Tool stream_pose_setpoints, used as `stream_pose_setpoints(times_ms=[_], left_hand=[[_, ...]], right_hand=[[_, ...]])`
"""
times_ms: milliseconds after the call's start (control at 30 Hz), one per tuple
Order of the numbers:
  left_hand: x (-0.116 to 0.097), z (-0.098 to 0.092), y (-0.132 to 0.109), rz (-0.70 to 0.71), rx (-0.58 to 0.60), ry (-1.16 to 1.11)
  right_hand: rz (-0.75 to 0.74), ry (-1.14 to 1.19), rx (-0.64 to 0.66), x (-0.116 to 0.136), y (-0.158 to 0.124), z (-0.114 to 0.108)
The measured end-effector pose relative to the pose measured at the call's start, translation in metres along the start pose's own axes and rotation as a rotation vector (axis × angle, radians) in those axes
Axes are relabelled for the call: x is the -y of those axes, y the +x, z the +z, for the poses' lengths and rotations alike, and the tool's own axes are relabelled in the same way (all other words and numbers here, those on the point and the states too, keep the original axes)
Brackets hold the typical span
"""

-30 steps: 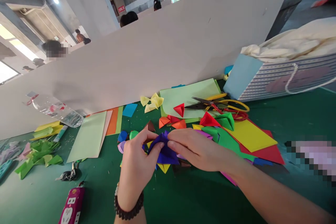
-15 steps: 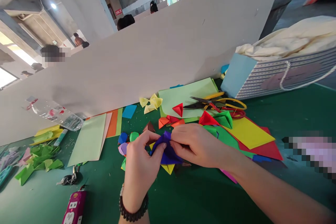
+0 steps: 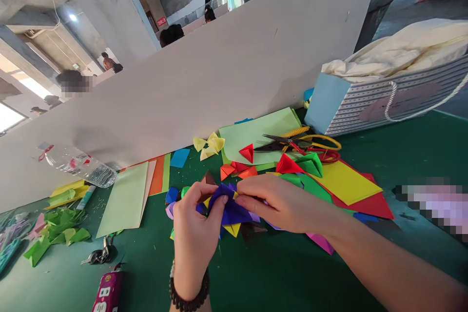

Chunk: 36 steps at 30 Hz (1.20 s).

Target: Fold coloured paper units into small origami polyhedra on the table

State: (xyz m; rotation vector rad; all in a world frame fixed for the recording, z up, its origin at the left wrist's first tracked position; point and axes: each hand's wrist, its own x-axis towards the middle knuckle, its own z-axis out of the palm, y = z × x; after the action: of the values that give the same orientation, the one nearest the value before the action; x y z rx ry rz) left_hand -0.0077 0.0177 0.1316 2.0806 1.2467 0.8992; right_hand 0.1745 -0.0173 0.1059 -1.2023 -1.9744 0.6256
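A dark purple sheet of folded paper [image 3: 234,212] is held between my two hands, a little above the green table. My left hand [image 3: 199,222], with a dark bead bracelet at the wrist, pinches its left edge between thumb and fingers. On the other side, my right hand [image 3: 270,202] has its fingertips closed on the paper's right edge. Under and around the hands lie small folded paper pieces, among them a blue one [image 3: 171,195] and a yellow one [image 3: 233,229], partly covered. Orange folded pieces [image 3: 237,170] sit just beyond the hands.
Two pairs of scissors [image 3: 292,144] rest on pale green paper [image 3: 252,134]. Yellow sheets [image 3: 345,183] lie right, below a striped paper bag [image 3: 387,97]. At left are a plastic bottle [image 3: 78,163], green scraps [image 3: 58,231], keys [image 3: 100,253] and a magenta case [image 3: 107,290]. A low partition [image 3: 226,73] stands behind.
The purple paper has tilted and flattened somewhat between my fingers, and its raised top point has lowered. Both hands keep their pinch. The view has shifted slightly.
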Motion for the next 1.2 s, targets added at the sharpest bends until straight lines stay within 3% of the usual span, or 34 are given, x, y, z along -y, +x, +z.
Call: stream_pose_setpoints(times_ms=[233,633,800,967,1100,1200], left_hand=[[-0.004,0.005,-0.003,0.016,-0.015,0.075],[-0.006,0.009,0.005,0.208,0.208,0.157],[-0.002,0.014,0.008,0.290,0.076,0.163],[-0.001,0.018,0.006,0.343,-0.054,0.163],[-0.003,0.021,0.004,0.339,-0.101,0.141],[-0.004,0.020,0.005,0.301,-0.072,0.133]], right_hand=[[-0.058,-0.207,-0.065,0.002,-0.003,0.002],[-0.131,-0.555,-0.118,0.002,-0.005,0.002],[-0.038,-0.408,-0.151,0.005,-0.006,-0.003],[0.047,-0.152,-0.273,0.013,-0.008,-0.004],[-0.051,-0.236,-0.425,0.015,-0.009,0.001],[-0.119,-0.347,-0.480,0.012,-0.009,0.004]])
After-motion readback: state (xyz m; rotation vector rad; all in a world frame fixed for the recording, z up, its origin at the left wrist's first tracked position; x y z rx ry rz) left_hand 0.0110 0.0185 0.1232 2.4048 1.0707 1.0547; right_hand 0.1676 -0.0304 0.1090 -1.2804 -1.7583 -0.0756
